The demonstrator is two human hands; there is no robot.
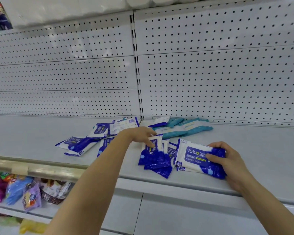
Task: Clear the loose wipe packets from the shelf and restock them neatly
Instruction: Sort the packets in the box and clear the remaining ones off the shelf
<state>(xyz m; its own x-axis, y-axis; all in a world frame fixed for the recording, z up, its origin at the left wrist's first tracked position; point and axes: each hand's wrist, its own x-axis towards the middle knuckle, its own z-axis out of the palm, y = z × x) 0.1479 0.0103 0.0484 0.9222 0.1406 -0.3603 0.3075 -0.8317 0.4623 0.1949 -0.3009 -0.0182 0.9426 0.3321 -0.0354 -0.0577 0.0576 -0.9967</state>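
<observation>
Blue-and-white alcohol wipe packets lie scattered on a white shelf (pixel 32 133). My right hand (pixel 227 160) grips a small stack of packets (pixel 193 158) near the shelf's front edge, thumb on top. My left hand (pixel 141 134) reaches over a bunch of upright blue packets (pixel 154 158) and pinches their top edge. More loose blue packets (pixel 81 143) lie to the left, partly hidden by my left forearm. Teal wipe packets (pixel 182 128) are piled at the back against the pegboard.
White pegboard (pixel 210 73) forms the back wall, split by a slotted upright (pixel 137 78). A lower shelf at the bottom left holds colourful snack bags (pixel 29 192). White bulky packs (pixel 66 9) sit on the shelf above.
</observation>
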